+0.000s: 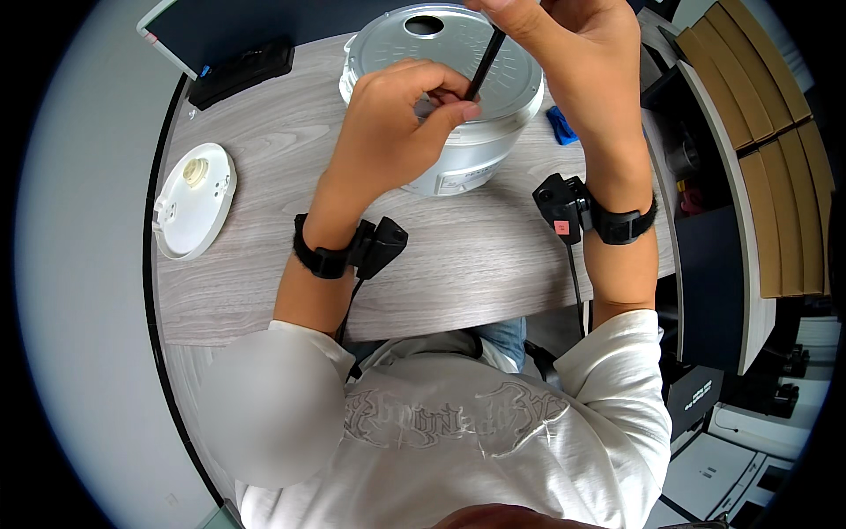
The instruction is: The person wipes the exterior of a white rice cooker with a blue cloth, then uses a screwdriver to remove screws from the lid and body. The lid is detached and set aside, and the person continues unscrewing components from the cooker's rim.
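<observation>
A round white and silver appliance (467, 163) stands on the table ahead of me, with a ribbed metal disc (379, 55) on top that has a dark oval hole near its far side. Over that disc, a slim black screwdriver (487, 63) slants down. My right hand (586, 53) grips its upper end, which the top of the picture partly cuts off. Lower down, my left hand (397, 123) has thumb and fingers closed around the shaft at the disc's near edge. The tip is hidden behind the left fingers.
A white oval cover (198, 225) with a cream round fitting lies at the left. Behind it rests a black case (242, 75). A small blue item (561, 126) sits right of the appliance. Shelving with cardboard boxes (780, 212) stands at the right. Cables hang from both wrist-worn devices.
</observation>
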Demonstrator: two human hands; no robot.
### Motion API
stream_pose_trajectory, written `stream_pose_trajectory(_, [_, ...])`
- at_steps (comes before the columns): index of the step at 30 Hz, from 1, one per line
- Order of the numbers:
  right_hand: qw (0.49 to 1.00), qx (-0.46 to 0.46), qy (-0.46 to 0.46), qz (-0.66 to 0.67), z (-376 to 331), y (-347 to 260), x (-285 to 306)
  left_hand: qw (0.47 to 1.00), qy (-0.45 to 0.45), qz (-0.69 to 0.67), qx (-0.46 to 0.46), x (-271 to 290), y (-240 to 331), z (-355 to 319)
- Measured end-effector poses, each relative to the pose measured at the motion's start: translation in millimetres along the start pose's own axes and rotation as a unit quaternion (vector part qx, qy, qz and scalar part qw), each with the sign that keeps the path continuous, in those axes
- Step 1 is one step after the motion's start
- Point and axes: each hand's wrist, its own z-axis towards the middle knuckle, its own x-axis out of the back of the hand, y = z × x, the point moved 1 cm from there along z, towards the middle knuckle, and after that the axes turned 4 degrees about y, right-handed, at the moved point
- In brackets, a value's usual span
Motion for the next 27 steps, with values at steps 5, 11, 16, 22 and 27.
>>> stream_pose_trajectory(5, [0.994, 0.055, -0.029, -0.094, 0.5, -6.5, 3.5, 1.0, -0.006, -0.012, -0.024, 2.7, 0.5, -0.4])
stream_pose_trajectory(11, [0.999, -0.002, 0.038, 0.038, -1.7, -18.1, -11.4, 0.998, -0.016, 0.005, -0.053, 1.8, -4.8, -0.6])
stream_pose_trajectory(16, [0.995, 0.03, 0.001, -0.097, -0.1, -12.0, 0.6, 0.999, -0.001, 0.012, -0.049, 0.4, -2.4, -1.0])
stream_pose_trajectory(22, [1.0, 0.025, 0.003, 0.001, -0.4, -2.3, 10.9, 0.999, 0.023, -0.012, -0.025, -2.9, -0.4, -0.3])
stream_pose_trajectory(27, [0.999, 0.032, 0.004, 0.027, 0.1, -0.6, 16.9, 0.998, 0.028, 0.027, -0.048, -2.1, 2.5, -0.5])
